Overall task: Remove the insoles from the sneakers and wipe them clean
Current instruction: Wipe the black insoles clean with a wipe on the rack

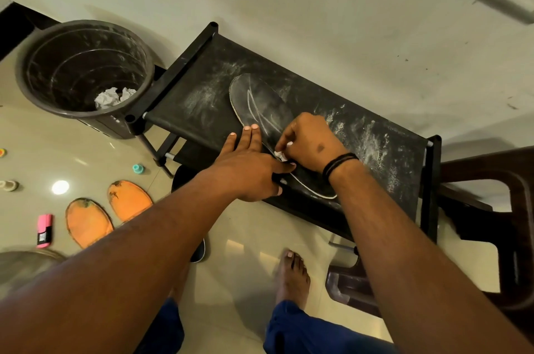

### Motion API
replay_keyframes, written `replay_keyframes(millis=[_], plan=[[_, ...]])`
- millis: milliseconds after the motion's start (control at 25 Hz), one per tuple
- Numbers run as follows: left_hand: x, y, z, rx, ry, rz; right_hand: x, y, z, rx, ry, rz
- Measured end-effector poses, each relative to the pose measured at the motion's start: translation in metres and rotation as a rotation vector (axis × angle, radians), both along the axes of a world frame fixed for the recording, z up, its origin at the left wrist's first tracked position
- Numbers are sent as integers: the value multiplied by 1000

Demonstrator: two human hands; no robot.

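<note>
**Dark insole held flat and wiped on a black rack**

Head view:

- Insole (261,105): dark, pale-edged, marked with a light swoosh; laid flat and diagonally on the top shelf of the black rack (384,157), toe end far-left, heel end near-right.
- Left hand (248,164): fingers straight and close together, pressed flat on the near edge of the insole around its middle.
- Right hand (310,143): fingers curled and clamped on a small white tissue wad (281,155), which is held against the insole just beside the left fingers. A black band is worn on the wrist.
- Rack shelf: streaked with whitish dust.
- Bucket (83,70): dark, set on the floor at the far left, touching the rack corner; crumpled white paper (114,97) is contained.
- Two orange insoles (107,212): laid side by side on the floor, near left.
- Pink object (44,230): laid on the floor left of them.
</note>
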State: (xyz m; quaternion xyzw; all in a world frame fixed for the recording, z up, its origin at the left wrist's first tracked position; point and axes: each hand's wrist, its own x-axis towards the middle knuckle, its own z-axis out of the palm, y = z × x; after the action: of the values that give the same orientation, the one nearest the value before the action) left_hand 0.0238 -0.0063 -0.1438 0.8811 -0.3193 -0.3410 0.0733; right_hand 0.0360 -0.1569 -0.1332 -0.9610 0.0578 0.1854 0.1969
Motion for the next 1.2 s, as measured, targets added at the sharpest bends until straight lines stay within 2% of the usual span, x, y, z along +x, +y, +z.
replay_keyframes(millis=[120,200,280,400,480,560,680,760,840,960,1040,1200], plan=[[0,-1,0,-14,3,11,3,18,-22,-37,-209,-2],[0,0,0,-22,8,10,5,23,-27,-18,-274,-11],[0,1,0,-23,7,4,6,16,-18,37,-214,-35],[0,2,-1,-13,-11,-12,1,-6,4,65,37,-13],[0,1,-2,-6,-18,-15,-4,-15,13,86,119,-10],[0,0,-2,-2,-14,-17,-5,-13,7,81,57,-14],[0,-1,-2,-26,-3,-10,0,10,-13,44,-196,11],[1,1,-2,-45,2,-12,4,19,-19,57,-271,16],[1,2,-2,-39,2,-21,5,14,-13,110,-190,-9],[0,3,-1,-16,-15,-35,0,-7,6,128,43,19],[0,2,-1,-9,-19,-36,-6,-14,12,141,110,-7],[1,0,-2,-29,-9,-8,-3,5,-9,74,-153,-73]])
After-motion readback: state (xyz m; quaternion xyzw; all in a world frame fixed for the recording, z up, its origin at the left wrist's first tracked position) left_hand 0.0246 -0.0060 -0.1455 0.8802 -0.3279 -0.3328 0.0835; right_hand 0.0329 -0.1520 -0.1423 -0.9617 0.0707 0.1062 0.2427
